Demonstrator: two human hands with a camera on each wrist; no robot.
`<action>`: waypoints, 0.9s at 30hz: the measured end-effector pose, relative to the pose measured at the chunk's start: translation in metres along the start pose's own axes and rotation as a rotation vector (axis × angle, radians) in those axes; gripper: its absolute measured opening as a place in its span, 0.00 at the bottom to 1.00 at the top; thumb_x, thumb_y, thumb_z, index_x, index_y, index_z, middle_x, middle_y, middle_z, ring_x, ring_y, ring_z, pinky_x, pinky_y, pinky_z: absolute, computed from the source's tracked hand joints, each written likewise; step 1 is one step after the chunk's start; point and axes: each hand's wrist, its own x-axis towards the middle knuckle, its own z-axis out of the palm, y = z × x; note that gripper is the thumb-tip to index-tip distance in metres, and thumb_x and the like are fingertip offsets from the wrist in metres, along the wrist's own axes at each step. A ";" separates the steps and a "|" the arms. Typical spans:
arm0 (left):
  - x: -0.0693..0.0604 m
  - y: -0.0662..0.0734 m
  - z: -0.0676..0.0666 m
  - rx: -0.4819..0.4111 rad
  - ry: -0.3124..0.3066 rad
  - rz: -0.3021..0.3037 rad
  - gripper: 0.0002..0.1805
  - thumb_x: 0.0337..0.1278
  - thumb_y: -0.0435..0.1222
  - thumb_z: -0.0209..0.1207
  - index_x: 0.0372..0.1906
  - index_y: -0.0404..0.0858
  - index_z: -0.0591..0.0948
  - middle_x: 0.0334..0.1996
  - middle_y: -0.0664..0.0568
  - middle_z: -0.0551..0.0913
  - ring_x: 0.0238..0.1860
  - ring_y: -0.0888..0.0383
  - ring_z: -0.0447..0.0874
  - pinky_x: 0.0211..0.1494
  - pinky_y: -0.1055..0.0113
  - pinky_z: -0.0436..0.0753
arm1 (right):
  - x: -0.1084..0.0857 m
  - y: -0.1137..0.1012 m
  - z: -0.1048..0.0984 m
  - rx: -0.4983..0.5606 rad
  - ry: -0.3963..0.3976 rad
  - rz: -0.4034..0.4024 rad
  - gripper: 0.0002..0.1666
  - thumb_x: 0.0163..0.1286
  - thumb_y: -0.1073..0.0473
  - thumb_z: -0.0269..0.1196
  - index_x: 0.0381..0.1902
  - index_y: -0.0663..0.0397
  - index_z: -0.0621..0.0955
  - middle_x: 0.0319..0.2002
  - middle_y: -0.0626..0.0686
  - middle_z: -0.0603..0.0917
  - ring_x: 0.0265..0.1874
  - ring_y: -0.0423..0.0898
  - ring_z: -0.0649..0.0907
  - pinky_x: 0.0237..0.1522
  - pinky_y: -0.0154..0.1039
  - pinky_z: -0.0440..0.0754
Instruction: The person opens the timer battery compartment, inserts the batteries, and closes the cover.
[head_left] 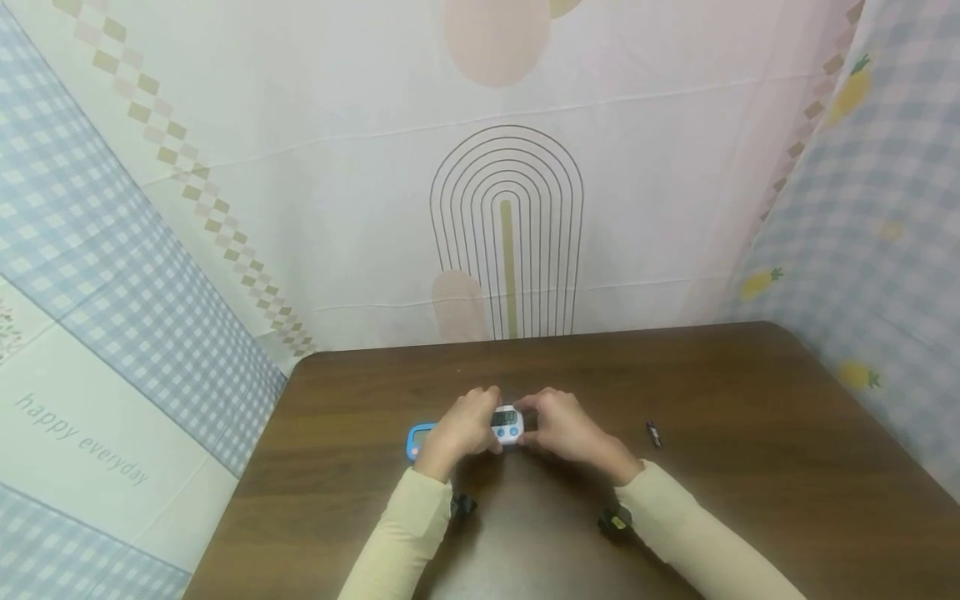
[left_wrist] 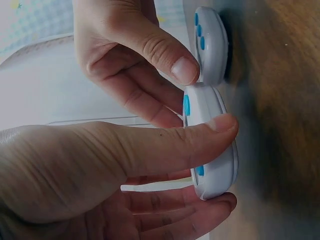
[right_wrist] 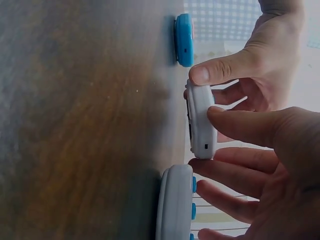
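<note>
A white digital timer [head_left: 507, 425] with a screen and blue buttons is held between both hands, slightly above the wooden table. My left hand [head_left: 467, 423] grips its left side, thumb across the edge and fingers round the back in the left wrist view. My right hand [head_left: 566, 427] pinches the other end between thumb and fingertips. Beside the left hand lies a blue-rimmed timer [head_left: 417, 441], partly covered by that hand. A second white timer [right_wrist: 175, 207] with blue buttons rests near the right fingers in the right wrist view; the right hand seems to hide it in the head view.
On the right of the brown table [head_left: 720, 500] lies a small dark battery [head_left: 654, 433]. A patterned cloth [head_left: 375, 208] hangs behind the table's far edge, and checked cloths [head_left: 885, 250] hang at both sides.
</note>
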 end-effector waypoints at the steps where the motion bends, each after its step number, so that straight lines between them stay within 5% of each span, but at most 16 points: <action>1: 0.000 0.000 0.000 0.005 0.000 0.000 0.31 0.37 0.30 0.84 0.49 0.37 0.80 0.41 0.47 0.82 0.39 0.53 0.81 0.46 0.59 0.86 | 0.000 0.000 0.001 0.003 -0.007 0.003 0.27 0.54 0.63 0.82 0.53 0.60 0.88 0.46 0.54 0.92 0.44 0.50 0.86 0.54 0.54 0.84; 13: 0.000 -0.001 0.004 0.061 -0.011 -0.004 0.34 0.36 0.31 0.85 0.54 0.35 0.80 0.43 0.45 0.84 0.40 0.51 0.83 0.47 0.57 0.87 | 0.000 0.002 0.004 -0.030 -0.085 0.006 0.33 0.52 0.62 0.82 0.57 0.58 0.87 0.53 0.55 0.91 0.55 0.56 0.86 0.66 0.62 0.78; 27: 0.004 -0.001 0.008 0.189 -0.013 -0.013 0.38 0.38 0.38 0.86 0.58 0.35 0.81 0.48 0.44 0.87 0.47 0.48 0.86 0.51 0.52 0.88 | -0.004 0.002 0.005 -0.074 -0.119 0.005 0.37 0.51 0.57 0.84 0.59 0.56 0.86 0.56 0.57 0.89 0.59 0.57 0.84 0.67 0.68 0.71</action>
